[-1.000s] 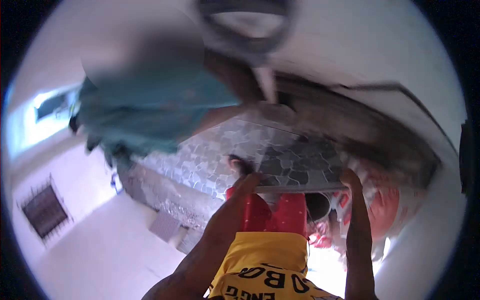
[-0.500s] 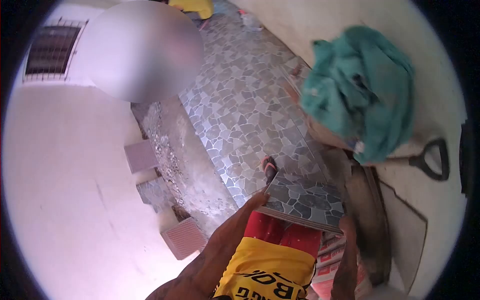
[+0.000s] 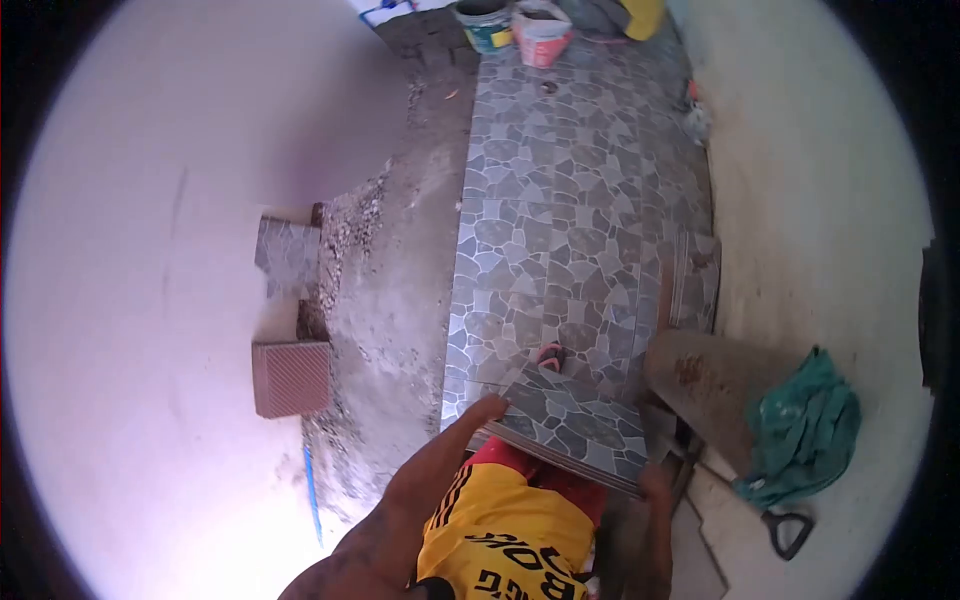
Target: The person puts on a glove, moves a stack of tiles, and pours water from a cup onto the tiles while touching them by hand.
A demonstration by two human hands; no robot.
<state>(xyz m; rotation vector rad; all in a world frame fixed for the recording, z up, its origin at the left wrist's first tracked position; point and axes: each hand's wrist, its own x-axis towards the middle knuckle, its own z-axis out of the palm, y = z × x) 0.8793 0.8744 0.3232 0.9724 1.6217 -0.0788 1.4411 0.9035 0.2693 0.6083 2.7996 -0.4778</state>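
A stack of stone-patterned floor tiles (image 3: pixel 575 420) is held level in front of my waist, its layered edge facing me. My left hand (image 3: pixel 490 408) is closed around the stack's left corner. At the right end, my right hand (image 3: pixel 655 484) grips the edge of the same stack. Both hands' fingertips are partly hidden by the tiles. Below and beyond the stack, one foot in a sandal (image 3: pixel 551 356) shows on the tiled floor (image 3: pixel 545 230).
Left of the floor runs a bare concrete strip (image 3: pixel 390 300) with gravel, a tile stack (image 3: pixel 292 380) and a leaning tile (image 3: pixel 288 255). To the right are a green cloth (image 3: pixel 808 430), a shovel handle (image 3: pixel 788 533) and more tiles (image 3: pixel 695 280). Buckets (image 3: pixel 541 35) and a person (image 3: pixel 640 15) are farther off.
My view has turned left along the walkway, and the green cloth sits lower right. The buckets have come into view. Both hands still hold the tile stack.
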